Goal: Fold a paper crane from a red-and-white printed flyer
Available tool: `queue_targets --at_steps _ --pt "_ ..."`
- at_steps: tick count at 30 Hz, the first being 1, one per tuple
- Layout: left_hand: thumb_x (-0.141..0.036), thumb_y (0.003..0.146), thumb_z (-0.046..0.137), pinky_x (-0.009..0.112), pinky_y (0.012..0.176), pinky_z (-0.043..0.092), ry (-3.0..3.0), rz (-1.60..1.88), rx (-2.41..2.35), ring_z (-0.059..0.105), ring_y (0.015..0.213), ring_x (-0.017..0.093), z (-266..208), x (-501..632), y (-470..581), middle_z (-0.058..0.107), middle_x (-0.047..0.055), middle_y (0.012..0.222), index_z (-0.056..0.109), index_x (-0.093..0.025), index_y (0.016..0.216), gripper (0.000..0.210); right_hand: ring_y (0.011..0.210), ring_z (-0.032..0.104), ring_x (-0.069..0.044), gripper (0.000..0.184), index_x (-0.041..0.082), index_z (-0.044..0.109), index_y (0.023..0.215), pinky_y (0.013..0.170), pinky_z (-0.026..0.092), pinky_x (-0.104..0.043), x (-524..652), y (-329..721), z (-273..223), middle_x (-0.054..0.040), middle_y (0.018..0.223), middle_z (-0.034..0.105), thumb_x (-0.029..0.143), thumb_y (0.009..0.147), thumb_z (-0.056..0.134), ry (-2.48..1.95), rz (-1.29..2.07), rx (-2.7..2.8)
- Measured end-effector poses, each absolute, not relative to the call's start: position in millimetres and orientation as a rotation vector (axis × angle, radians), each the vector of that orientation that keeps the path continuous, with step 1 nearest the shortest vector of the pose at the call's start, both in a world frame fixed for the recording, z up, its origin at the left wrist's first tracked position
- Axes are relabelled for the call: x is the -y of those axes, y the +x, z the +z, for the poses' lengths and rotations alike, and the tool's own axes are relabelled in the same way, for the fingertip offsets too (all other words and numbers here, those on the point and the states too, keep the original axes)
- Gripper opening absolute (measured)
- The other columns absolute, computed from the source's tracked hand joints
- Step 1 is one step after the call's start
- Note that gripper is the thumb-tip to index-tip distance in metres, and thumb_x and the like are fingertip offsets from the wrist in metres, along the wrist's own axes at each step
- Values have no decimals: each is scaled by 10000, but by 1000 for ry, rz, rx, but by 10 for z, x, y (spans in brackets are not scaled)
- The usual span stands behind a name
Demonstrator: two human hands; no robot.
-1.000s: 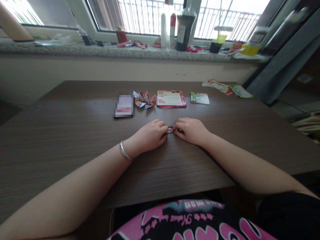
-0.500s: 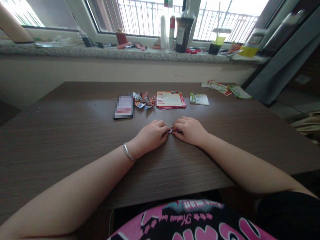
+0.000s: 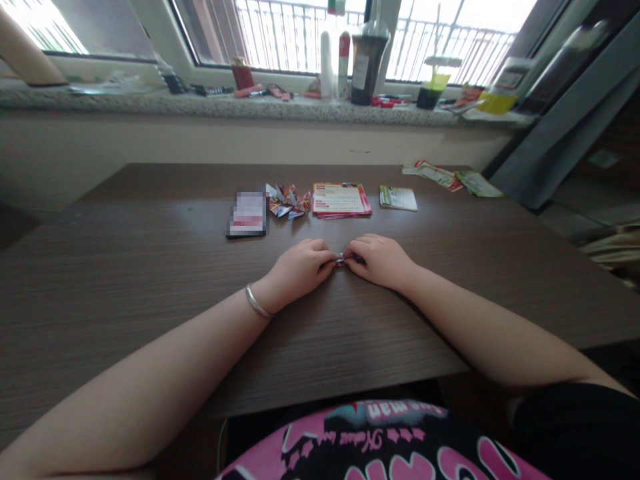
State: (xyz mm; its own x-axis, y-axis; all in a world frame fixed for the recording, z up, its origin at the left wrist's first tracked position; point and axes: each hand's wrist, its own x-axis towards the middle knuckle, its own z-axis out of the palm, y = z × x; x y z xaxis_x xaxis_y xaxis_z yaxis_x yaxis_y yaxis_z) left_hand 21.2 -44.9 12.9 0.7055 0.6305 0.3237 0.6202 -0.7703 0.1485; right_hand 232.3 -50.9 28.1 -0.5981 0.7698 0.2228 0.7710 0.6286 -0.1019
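Note:
Between my two hands, low over the brown table (image 3: 320,340), is a small folded piece of paper (image 3: 341,259), mostly hidden by the fingers. My left hand (image 3: 305,267), with a silver bangle at the wrist, pinches its left end. The right end is pinched by my right hand (image 3: 377,259). Just beyond them lie several folded colourful paper pieces (image 3: 289,202) in a small heap. Right of that heap is a stack of printed cards (image 3: 342,200) with red and yellow edges, then a smaller stack of greenish cards (image 3: 398,198).
A phone-like device (image 3: 247,215) with a blurred screen lies at the left of the row. Loose green and red paper strips (image 3: 440,176) rest at the far right corner. Along the granite windowsill (image 3: 300,110) stand bottles, including a dark pump bottle (image 3: 367,67).
Both hands keep their pinch on the folded paper. My left fingers have shifted very slightly; everything else looks the same.

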Motion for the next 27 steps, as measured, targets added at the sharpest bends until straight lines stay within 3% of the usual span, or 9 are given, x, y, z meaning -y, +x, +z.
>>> queue_targets --at_steps 10,16,22,27 --pt "-265 939 498 306 771 476 2854 636 -1027 571 829 175 62 402 214 625 73 912 698 -169 967 223 913 563 -209 246 183 687 912 818 417 -308 486 2253 204 -84 932 660 293 931 468 -1332 -27 2575" --pt "-238 923 503 314 810 484 2850 620 -1075 577 871 187 81 429 248 620 88 967 659 -148 963 184 895 537 -211 222 163 662 904 854 400 -322 408 2222 160 -85 920 645 228 927 452 -1320 43 2570" --pt "-199 881 529 344 831 481 2851 580 -1147 579 909 219 102 451 262 627 98 999 588 -131 1094 231 878 554 -208 192 151 659 916 842 398 -321 318 2238 103 -84 912 663 197 912 472 -1303 175 2510" --pt "-220 902 507 313 779 468 2871 556 -1124 563 870 198 97 443 240 605 80 966 608 -163 1038 178 868 564 -196 132 156 651 876 826 404 -310 278 2268 56 -67 871 660 179 885 521 -1256 274 2435"
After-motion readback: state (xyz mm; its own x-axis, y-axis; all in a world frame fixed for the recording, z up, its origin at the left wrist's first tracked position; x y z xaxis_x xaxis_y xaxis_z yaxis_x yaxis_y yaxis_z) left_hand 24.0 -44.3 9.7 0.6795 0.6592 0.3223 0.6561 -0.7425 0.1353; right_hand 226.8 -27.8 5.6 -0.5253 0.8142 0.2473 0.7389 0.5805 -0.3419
